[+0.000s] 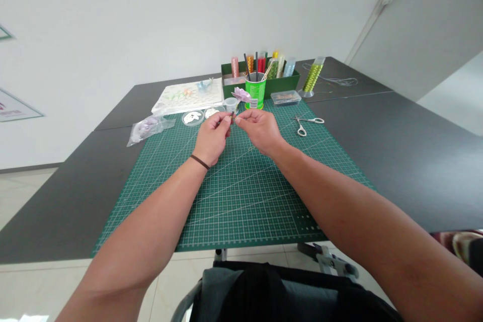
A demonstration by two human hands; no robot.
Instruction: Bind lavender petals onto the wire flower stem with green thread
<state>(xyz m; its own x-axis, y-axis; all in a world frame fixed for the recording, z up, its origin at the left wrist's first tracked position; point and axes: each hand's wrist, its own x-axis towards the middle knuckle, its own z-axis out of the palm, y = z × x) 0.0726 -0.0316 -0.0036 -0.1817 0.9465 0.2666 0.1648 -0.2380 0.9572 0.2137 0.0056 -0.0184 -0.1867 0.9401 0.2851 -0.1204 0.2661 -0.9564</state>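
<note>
Dark bench [396, 161] with a green cutting mat [241, 201] on it. Both arms reach fwd over the mat, hands raised close together. L hand [212, 137] (the one w/ a dark wrist band [199, 162]) is pinched shut on a thin stem [231, 118]; R hand [260, 131] pinches it too. Pale pink flower [241, 94] sits just past the fingertips, above the hands. Scissors [305, 126] lie on the mat, off to the right.
</note>
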